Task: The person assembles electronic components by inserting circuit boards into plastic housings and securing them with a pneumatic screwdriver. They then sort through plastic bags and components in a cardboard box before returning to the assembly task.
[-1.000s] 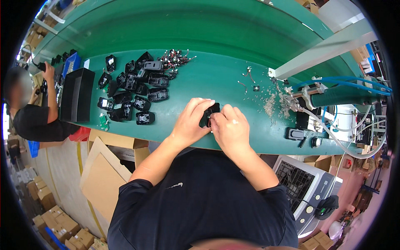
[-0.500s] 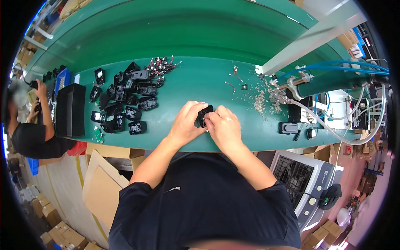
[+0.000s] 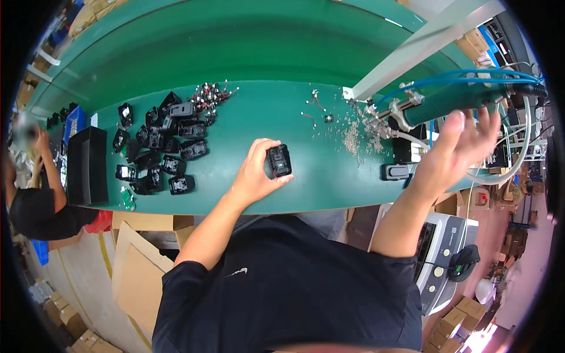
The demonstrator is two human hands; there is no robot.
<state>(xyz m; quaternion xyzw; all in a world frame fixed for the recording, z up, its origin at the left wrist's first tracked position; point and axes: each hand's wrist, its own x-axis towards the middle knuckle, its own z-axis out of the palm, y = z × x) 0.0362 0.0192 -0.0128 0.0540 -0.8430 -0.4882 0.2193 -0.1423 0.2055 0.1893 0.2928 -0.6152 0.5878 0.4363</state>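
Note:
My left hand (image 3: 257, 175) grips a small black plastic housing (image 3: 280, 160) by its left side, over the front middle of the green table. The housing's hollow inside faces up. My right hand (image 3: 462, 144) is raised at the right, fingers apart and holding nothing, next to the green-bodied screwdriver (image 3: 438, 106) on its metal mount. A blurred edge shows on this hand. Small screws (image 3: 352, 138) lie scattered under the screwdriver's tip. A closed black case (image 3: 395, 172) rests on the table near my right wrist.
Several black housings (image 3: 191, 148) are heaped at the left, with red-and-black wired connectors (image 3: 210, 99) behind them. A black bin (image 3: 87, 166) stands at the table's left end, near another person (image 3: 38, 200). A white post (image 3: 421, 50) slants above the right side.
My right hand has left the housing and swung right and up to beside the screwdriver. My left hand still holds the housing. The view has shifted slightly.

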